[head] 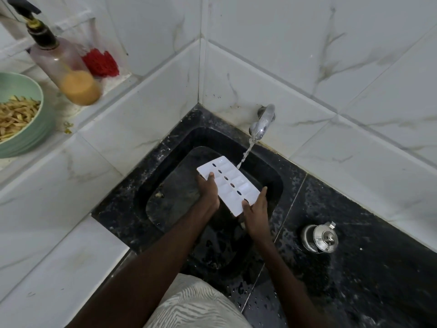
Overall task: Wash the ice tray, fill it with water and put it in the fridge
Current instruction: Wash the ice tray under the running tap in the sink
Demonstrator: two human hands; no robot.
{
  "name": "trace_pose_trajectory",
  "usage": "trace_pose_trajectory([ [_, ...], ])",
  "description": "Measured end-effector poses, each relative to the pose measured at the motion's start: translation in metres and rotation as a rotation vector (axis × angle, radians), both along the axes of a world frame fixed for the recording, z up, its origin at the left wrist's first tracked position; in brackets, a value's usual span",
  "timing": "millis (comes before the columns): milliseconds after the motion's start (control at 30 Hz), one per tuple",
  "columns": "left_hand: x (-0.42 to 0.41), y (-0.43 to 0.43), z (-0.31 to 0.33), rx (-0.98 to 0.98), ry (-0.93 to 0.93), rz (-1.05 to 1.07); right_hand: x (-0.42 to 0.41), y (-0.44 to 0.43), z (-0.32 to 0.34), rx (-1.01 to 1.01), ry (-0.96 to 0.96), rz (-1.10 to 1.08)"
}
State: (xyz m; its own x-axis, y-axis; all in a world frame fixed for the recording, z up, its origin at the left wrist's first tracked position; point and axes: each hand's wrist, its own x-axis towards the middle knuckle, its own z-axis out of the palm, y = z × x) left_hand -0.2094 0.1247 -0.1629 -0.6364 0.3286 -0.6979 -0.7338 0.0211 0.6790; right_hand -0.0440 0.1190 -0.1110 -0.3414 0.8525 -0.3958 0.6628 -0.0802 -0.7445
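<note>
Two grips, left hand and right hand, clasp ice tray at running tap.

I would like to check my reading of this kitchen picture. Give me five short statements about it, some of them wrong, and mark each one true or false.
1. The left hand and the right hand both hold the white ice tray above the sink. True.
2. The tap is turned off. False: water runs from it toward the tray's far edge.
3. The steel kettle stands inside the sink. False: it stands on the black counter, to the right of the sink.
4. The green bowl on the left holds yellowish strips of food. True.
5. The pump bottle is full. False: only its lower part holds orange liquid.
</note>
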Motion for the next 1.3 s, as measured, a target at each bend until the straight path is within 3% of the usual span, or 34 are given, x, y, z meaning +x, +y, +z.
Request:
trace_pose_trajectory([
  [133,0.001,0.008,-0.015,0.011,-0.026,0.029,0.0,0.005,-0.002,0.258,-0.272,0.13],
  [300,0.005,0.009,0.01,0.009,-0.01,0.001,-0.004,0.016,0.003,0.525,-0.532,0.199],
  [500,0.008,0.008,0.021,0.026,0.026,-0.054,-0.021,0.037,0.006,0.359,-0.633,0.371],
  [633,-0.001,0.002,0.023,0.063,0.006,-0.077,-0.037,0.053,0.009,0.33,-0.649,0.482],
  [1000,-0.001,-0.005,0.031,0.182,0.059,-0.242,-0.085,0.088,0.013,0.495,-0.574,0.704],
  [1300,-0.005,-0.005,0.035,0.13,0.1,-0.336,-0.1,0.096,0.014,0.556,-0.603,0.772],
])
